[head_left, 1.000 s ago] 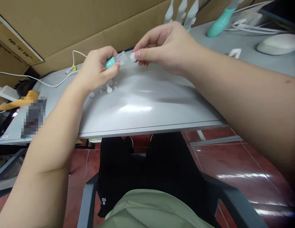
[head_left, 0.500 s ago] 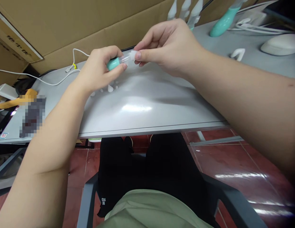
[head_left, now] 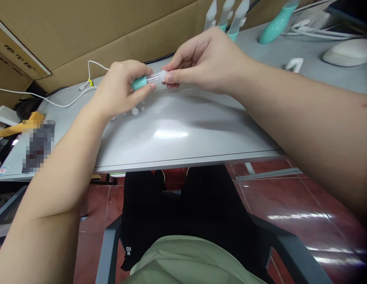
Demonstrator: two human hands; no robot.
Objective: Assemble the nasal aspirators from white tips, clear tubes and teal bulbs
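Note:
My left hand (head_left: 120, 85) is closed around the teal handle end of a teal device with a clear tube (head_left: 153, 78), its thumb and index finger on either side of the tube. The device lies nearly level, just above the table. At its right end, my right hand (head_left: 198, 63) pinches a translucent white tip piece (head_left: 163, 75) between thumb and fingers. The tip touches the clear tube; whether it is fully seated I cannot tell. Small white pieces (head_left: 135, 111) lie on the table below my left hand.
Several similar teal devices with pointed white tips (head_left: 239, 17) stand behind my right hand. Another teal device (head_left: 279, 25), a white hook-shaped piece (head_left: 294, 64) and a white computer mouse (head_left: 349, 52) are at the right. A white cable (head_left: 67, 105) and a yellow tool (head_left: 17, 125) lie left. Cardboard (head_left: 97, 31) walls the back.
Both hands stay on the device. My right fingers have shifted slightly left and down along the white tip. The view has moved a little.

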